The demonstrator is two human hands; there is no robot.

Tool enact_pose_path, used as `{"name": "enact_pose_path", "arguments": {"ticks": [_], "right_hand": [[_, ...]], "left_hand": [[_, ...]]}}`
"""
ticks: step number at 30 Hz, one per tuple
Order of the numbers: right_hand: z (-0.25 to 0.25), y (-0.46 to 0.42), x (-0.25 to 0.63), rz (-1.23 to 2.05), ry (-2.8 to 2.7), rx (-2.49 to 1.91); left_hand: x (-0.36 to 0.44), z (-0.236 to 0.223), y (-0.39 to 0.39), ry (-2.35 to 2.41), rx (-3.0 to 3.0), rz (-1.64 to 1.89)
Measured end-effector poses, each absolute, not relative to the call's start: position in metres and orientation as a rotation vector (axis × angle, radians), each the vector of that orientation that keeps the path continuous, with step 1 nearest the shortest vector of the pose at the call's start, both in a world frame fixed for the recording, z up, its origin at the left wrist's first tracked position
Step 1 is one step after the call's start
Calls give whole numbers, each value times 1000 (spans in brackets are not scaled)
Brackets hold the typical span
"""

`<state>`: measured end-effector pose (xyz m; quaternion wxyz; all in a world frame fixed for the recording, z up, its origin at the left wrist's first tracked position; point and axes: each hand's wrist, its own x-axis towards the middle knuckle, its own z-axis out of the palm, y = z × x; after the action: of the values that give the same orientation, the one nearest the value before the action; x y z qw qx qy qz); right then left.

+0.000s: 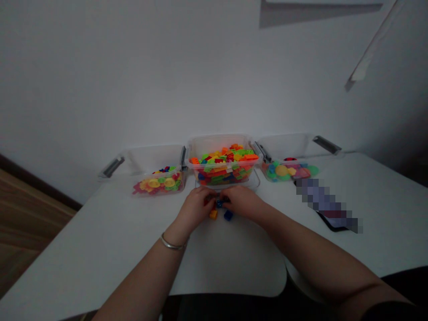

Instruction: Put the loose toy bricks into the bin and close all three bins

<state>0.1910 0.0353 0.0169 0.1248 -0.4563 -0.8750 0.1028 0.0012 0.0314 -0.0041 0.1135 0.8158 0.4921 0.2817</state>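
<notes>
My left hand (198,206) and my right hand (243,201) meet at the middle of the white table, in front of the central tub. The left fingers are closed around a red building block (206,202), mostly covered by them. Between the fingertips a dark blue building block (219,203) shows, pinched by my right hand; whether it is joined to the red one is hidden. Just below the hands, an orange-yellow block (213,215) and another blue block (228,216) lie loose on the table, touched by neither hand.
A clear tub (220,168) full of colourful blocks stands against the wall. Similar tubs with plastic pieces flank it, one on the left (182,187) and one on the right (267,174). A phone with a blurred screen (321,200) lies at the right.
</notes>
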Motion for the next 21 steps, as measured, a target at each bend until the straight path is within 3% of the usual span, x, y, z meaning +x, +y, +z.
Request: {"name": "enact_pose_path", "arguments": {"ticks": [13,21], "right_hand": [[16,35,193,189,-2572,-1361],[63,33,214,316,-2368,-1081]], "left_hand": [[2,-1,29,1428,2363,792],[-2,-4,29,1423,2327,865]]}}
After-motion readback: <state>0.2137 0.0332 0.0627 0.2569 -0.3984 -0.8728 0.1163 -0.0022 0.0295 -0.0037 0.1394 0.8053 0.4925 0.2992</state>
